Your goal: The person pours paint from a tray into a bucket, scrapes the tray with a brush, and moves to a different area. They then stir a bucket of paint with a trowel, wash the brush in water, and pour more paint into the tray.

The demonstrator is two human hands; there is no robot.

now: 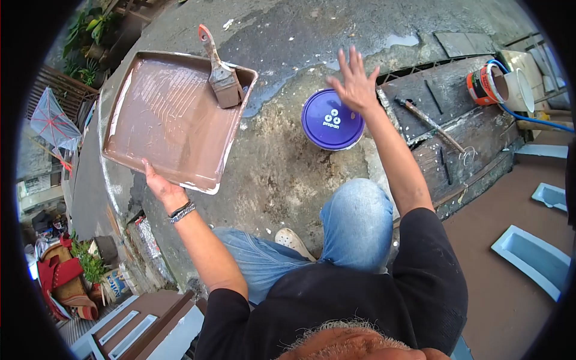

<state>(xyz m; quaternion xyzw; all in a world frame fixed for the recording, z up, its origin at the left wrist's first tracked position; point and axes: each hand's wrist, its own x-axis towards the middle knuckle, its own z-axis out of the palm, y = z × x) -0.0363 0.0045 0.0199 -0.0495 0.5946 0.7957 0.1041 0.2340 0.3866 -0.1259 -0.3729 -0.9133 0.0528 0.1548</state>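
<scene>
My left hand (163,187) holds the near edge of a paint tray (162,120), thumb over the rim and the other fingers hidden beneath it. Brown paint coats the tray. A paintbrush (221,75) with a red-tipped handle rests at the tray's right side, its bristles brown with paint. To the right, a bucket with a purple lid (333,120) marked "propan" stands on the concrete. Above the lid's right edge is my right hand (355,84), fingers spread and nothing in them; whether it touches the lid is unclear.
Wooden boards (447,96) at the right carry a long-handled tool (432,123). Beyond are an orange-labelled bucket (485,85) and a blue hose (534,117). A brown wall (480,204) rises at the lower right. Plants (90,30) and a transparent umbrella (55,120) are at the left.
</scene>
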